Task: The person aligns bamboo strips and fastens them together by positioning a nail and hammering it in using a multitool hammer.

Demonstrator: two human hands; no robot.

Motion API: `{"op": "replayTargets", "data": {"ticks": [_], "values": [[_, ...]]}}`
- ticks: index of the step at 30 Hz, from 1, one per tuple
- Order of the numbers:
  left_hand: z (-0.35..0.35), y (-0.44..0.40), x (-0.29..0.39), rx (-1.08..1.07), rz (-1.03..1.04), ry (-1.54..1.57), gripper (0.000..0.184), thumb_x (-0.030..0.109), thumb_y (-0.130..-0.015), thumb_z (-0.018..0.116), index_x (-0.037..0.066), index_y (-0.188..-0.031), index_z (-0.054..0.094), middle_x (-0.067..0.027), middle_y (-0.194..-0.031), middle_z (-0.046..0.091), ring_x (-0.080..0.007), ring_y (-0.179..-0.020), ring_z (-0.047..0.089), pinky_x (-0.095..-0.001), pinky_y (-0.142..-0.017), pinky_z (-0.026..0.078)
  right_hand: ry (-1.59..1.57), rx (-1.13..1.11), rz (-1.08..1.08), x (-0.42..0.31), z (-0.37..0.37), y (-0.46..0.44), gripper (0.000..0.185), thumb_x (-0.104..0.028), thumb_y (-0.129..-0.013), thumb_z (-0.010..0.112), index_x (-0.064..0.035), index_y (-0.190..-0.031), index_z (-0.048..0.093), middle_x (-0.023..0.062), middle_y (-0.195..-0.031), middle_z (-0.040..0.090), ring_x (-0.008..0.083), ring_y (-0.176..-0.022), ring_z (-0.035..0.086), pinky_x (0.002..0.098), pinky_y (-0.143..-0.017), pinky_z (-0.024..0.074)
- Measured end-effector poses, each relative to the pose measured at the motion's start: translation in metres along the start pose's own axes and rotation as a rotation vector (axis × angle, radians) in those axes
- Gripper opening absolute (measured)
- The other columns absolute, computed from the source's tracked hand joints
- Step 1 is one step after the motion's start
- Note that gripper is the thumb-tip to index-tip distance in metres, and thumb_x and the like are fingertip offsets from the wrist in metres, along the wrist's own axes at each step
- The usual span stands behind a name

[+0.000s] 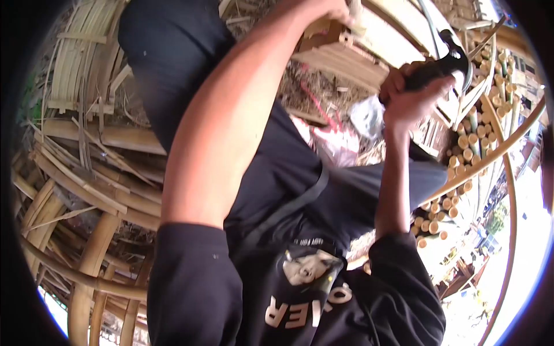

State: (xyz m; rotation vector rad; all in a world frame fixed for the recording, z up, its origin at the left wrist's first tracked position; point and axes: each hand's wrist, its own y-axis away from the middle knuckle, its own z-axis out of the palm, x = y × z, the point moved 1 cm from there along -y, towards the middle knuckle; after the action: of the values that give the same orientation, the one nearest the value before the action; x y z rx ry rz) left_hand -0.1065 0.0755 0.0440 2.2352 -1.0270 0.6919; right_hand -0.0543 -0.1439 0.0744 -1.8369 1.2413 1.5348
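My left arm reaches up the view, and my left hand (332,8) is at the top edge, partly cut off. Its fingers are bent round something pale and blurred that I cannot make out, beside a wooden box-like piece (340,57). My right hand (407,98) is closed round a black hand tool (430,75) with a curved, hammer-like end; its exact kind is unclear. A pale flat surface (398,34) lies between the two hands.
Stacked cut bamboo poles (473,138) lie at the right, crossed by a long bamboo pole (490,155). A bamboo frame (92,271) stands at lower left, with slatted panels (75,63) above it. Plastic bags (337,144) and shavings lie near my legs.
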Motion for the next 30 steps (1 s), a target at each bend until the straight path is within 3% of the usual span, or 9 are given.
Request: {"op": "replayTargets", "data": {"ticks": [3,5,8,12,14,17,22,26,30], "values": [[0.007,-0.018,0.003,0.002,0.115,0.115,0.058,0.041,-0.058,0.094,0.001,-0.093,0.071,-0.0188,-0.091,0.074,-0.0343,-0.087,0.072,-0.0442,-0.074,0.056,0.240,-0.057,0.188,-0.002,0.009,-0.005,0.063,-0.065,-0.105,0.031,-0.0125,-0.072,0.043,-0.0024,-0.053,0.038,0.0121,-0.039,0.033,0.0297,-0.038,0.0299],[-0.002,-0.001,-0.002,0.134,0.056,0.027,0.060,0.038,-0.061,0.093,0.002,-0.103,0.070,-0.0215,-0.097,0.074,-0.0346,-0.091,0.072,-0.0447,-0.076,0.057,0.202,0.131,-0.277,0.031,-0.001,-0.023,0.064,-0.066,-0.104,0.033,-0.0126,-0.069,0.042,-0.0018,-0.052,0.040,0.0118,-0.040,0.033,0.0289,-0.041,0.0312],[0.007,-0.027,0.015,0.028,-0.056,0.087,0.063,0.038,-0.061,0.094,0.001,-0.106,0.070,-0.0232,-0.103,0.073,-0.0347,-0.097,0.071,-0.0461,-0.082,0.056,0.244,-0.038,0.207,0.020,0.002,-0.017,0.064,-0.067,-0.103,0.030,-0.0130,-0.074,0.045,-0.0003,-0.053,0.042,0.0125,-0.038,0.036,0.0295,-0.035,0.0300],[0.010,-0.008,0.008,-0.058,-0.080,0.073,0.067,0.038,-0.055,0.098,0.001,-0.103,0.071,-0.0192,-0.098,0.074,-0.0318,-0.088,0.071,-0.0441,-0.075,0.056,0.302,0.107,-0.171,0.030,0.000,-0.006,0.062,-0.066,-0.102,0.038,-0.0112,-0.078,0.052,-0.0004,-0.053,0.045,0.0124,-0.039,0.040,0.0291,-0.038,0.0355],[0.021,-0.029,-0.008,0.135,0.405,0.299,0.048,0.038,-0.064,0.094,0.000,-0.081,0.072,-0.0154,-0.077,0.073,-0.0253,-0.073,0.070,-0.0415,-0.067,0.054,0.365,0.018,0.148,0.018,0.006,-0.005,0.062,-0.067,-0.102,0.039,-0.0112,-0.077,0.051,-0.0014,-0.053,0.044,0.0114,-0.040,0.039,0.0282,-0.039,0.0341],[0.019,-0.039,-0.026,-0.121,0.130,0.151,0.056,0.051,-0.062,0.093,-0.001,-0.069,0.072,-0.0163,-0.073,0.072,-0.0263,-0.070,0.069,-0.0424,-0.067,0.054,0.049,-0.023,0.055,-0.022,-0.006,0.006,0.065,-0.069,-0.102,0.036,-0.0097,-0.080,0.050,-0.0021,-0.055,0.041,0.0085,-0.041,0.036,0.0262,-0.038,0.0277],[-0.008,-0.005,-0.011,0.049,0.000,-0.009,0.084,0.059,-0.056,0.093,-0.005,-0.107,0.070,-0.0237,-0.103,0.073,-0.0385,-0.095,0.072,-0.0466,-0.080,0.057,0.129,-0.062,0.123,-0.067,-0.019,0.011,0.060,-0.062,-0.105,0.035,-0.0082,-0.090,0.055,-0.0016,-0.060,0.043,0.0069,-0.044,0.037,0.0241,-0.038,0.0289],[-0.027,-0.009,-0.003,-0.009,-0.135,-0.025,0.072,0.048,-0.063,0.093,-0.006,-0.104,0.071,-0.0229,-0.101,0.074,-0.0374,-0.096,0.072,-0.0476,-0.082,0.057,-0.371,-0.092,-0.508,-0.045,-0.014,0.013,0.056,-0.058,-0.106,0.033,-0.0130,-0.079,0.050,-0.0017,-0.053,0.041,0.0101,-0.043,0.036,0.0234,-0.039,0.0306],[-0.020,0.002,0.002,-0.074,-0.111,0.077,0.059,0.037,-0.067,0.092,-0.006,-0.102,0.072,-0.0225,-0.096,0.075,-0.0330,-0.091,0.074,-0.0443,-0.083,0.058,0.284,-0.034,-0.120,0.005,-0.005,-0.003,0.063,-0.064,-0.105,0.026,-0.0137,-0.074,0.047,-0.0014,-0.049,0.035,0.0108,-0.038,0.029,0.0263,-0.036,0.0253]]}}
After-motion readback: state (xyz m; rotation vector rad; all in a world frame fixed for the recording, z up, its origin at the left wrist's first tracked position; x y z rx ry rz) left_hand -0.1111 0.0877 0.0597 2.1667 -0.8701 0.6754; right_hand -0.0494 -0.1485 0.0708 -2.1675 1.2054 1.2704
